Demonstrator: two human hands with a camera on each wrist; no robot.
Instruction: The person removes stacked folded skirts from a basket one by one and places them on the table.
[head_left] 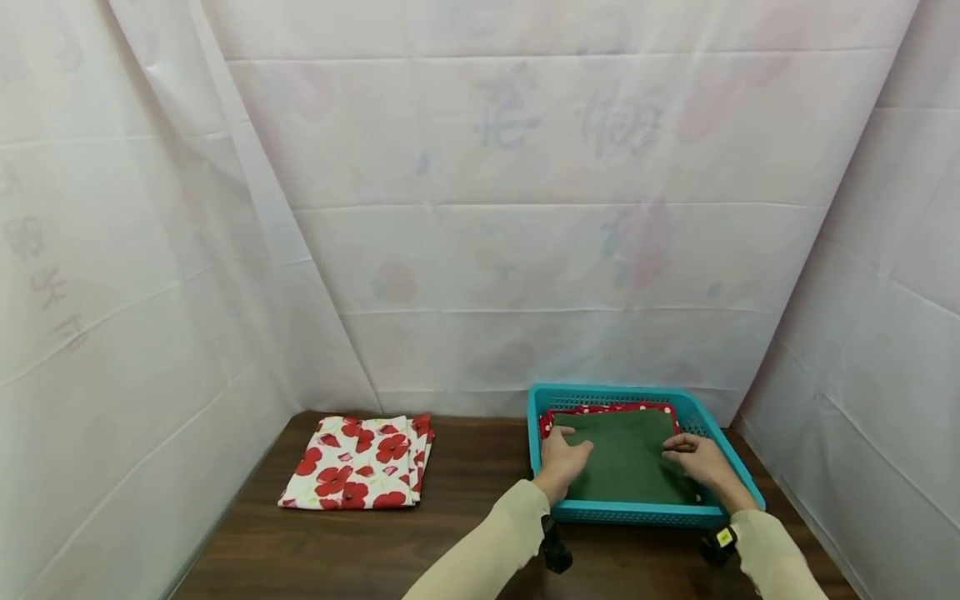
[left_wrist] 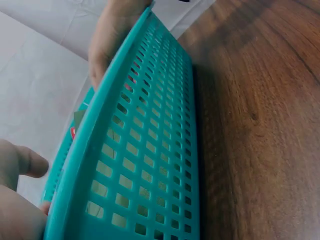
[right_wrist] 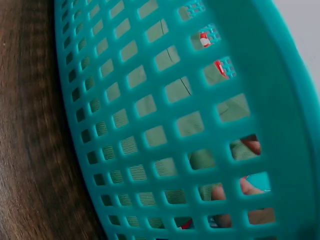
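Pale sleeves [head_left: 487, 542] are seen nearest the camera, with a black wrist device [head_left: 555, 546] worn at the left cuff and another, yellow-marked, at the right. Over the near rim of a turquoise basket [head_left: 637, 512] both hands are brought inward. On the left part of a green cloth [head_left: 622, 458], laid flat in the basket, the left hand [head_left: 564, 461] is placed, its thumb spread well apart from its fingers. By the cloth's right edge the right hand [head_left: 705, 465] is held, fingers bent and thumb and forefinger parted; whether the cloth is touched there cannot be told. Beneath the green cloth, a red dotted cloth [head_left: 660, 407] is exposed along the far edge and at the corners. Between cloth and right basket wall a narrow gap is left. Open room is given above the basket; behind and to its right, white sheets [head_left: 600, 350] are hung close. To the left, across a wide stretch of brown table [head_left: 472, 475], a folded floral cloth [head_left: 352, 467] is laid.
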